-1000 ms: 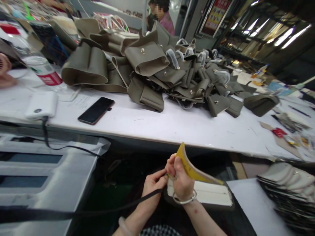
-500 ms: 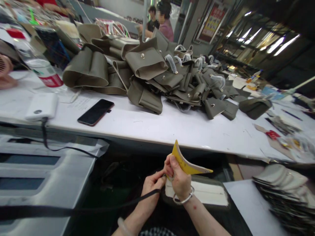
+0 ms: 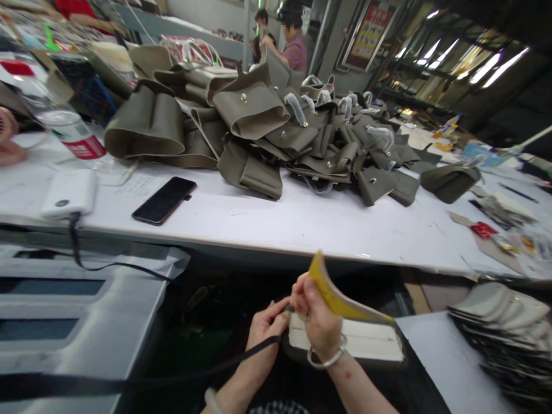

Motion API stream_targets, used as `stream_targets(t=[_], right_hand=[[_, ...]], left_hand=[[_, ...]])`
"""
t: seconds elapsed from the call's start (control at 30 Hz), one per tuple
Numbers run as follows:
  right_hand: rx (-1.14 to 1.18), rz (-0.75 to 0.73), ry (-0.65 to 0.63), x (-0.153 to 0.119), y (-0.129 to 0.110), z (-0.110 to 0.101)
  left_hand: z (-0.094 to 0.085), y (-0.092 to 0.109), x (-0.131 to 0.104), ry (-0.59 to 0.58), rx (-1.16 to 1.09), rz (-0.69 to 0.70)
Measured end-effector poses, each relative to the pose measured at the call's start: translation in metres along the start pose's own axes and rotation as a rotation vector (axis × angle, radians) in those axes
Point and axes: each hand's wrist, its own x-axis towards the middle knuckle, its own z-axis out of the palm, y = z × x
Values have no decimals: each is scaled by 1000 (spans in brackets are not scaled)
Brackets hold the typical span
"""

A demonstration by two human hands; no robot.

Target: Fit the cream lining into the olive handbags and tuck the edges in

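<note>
My right hand (image 3: 318, 313) is closed round a curved yellow piece (image 3: 340, 299) with a pale edge, its tip pointing up. Under it lies a dark olive piece with a white panel (image 3: 362, 340) on my lap. My left hand (image 3: 267, 328) touches the left end of that piece, thumb and forefinger pinched beside my right fingers; what they pinch is too small to make out. A black cable (image 3: 207, 368) passes in front of my left wrist.
A white table (image 3: 276, 224) holds a heap of olive bag parts (image 3: 250, 106), a phone (image 3: 164, 200), a white power bank (image 3: 71, 192) and a bottle (image 3: 80, 138). Stacked pieces (image 3: 504, 328) lie at right, a grey metal frame (image 3: 142, 310) at left. People sit behind.
My right hand has shifted slightly right and down, and the yellow piece has tilted lower at its right end. My left hand has barely moved. The view has shifted slightly.
</note>
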Motion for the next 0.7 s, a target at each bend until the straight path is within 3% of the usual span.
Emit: stream_targets(t=[0.1, 0.23, 0.47, 0.57, 0.7], right_hand=[[-9, 74, -10, 0, -1, 1], [77, 14, -77, 1, -9, 6], [-40, 103, -80, 5, 10, 11], [89, 132, -97, 10, -7, 12], [157, 24, -115, 8, -25, 15]], left_hand=[[-4, 0, -1, -58, -104, -56], [-8, 2, -4, -142, -164, -55], [-7, 6, -2, -188, -134, -64], [-9, 5, -5, -208, -184, -102], [-15, -5, -14, -190, -243, -90]])
